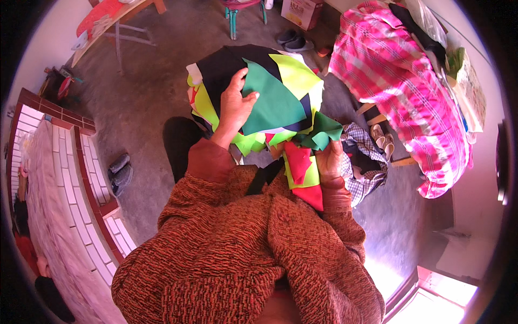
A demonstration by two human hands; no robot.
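In front of me sits a broad pile of cut cloth pieces in black, lime yellow and other colours. On its top lies a large green cloth piece [272, 100]. My left hand [236, 108] rests on the pile at that piece's left edge, fingers stretched and thumb apart. At the pile's near right, my right hand [330, 161] is closed on a smaller green cloth scrap [322, 131]. Red and lime scraps [305, 175] hang beside that hand over my lap; whether it grips them too, I cannot tell.
A checked cloth bag [367, 156] stands right of my right hand. Pink plaid fabric [388, 81] covers something farther right. Dark shoes [295, 40] and a stool with green legs [232, 21] are beyond the pile. Grey slippers [120, 173] lie left, beside a tiled ledge [78, 189].
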